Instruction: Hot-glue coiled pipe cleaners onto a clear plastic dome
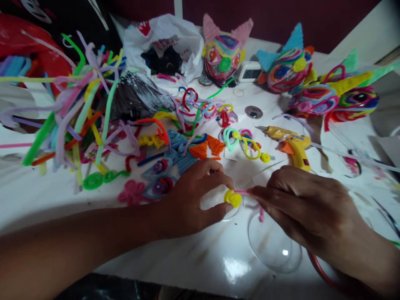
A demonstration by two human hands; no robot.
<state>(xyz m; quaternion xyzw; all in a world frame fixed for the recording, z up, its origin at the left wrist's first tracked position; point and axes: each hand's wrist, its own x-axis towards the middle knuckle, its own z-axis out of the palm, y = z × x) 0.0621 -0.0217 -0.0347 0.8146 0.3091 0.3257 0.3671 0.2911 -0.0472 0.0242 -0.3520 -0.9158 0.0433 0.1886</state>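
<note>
Between the thumb and fingers of my left hand sits a yellow pipe-cleaner coil. My right hand pinches a thin pink strip, whose far end touches the top of the coil. Below the right hand lies a clear round plastic piece with a glossy rim. Beside my left wrist are blue pipe-cleaner eye shapes and a pink flower shape. Orange triangular pieces lie just beyond the left fingers.
A yellow glue gun lies beyond my right hand. Loose coloured pipe cleaners heap up at the left, near a white plastic bag. Decorated heads with ears stand along the back, beside a small white device.
</note>
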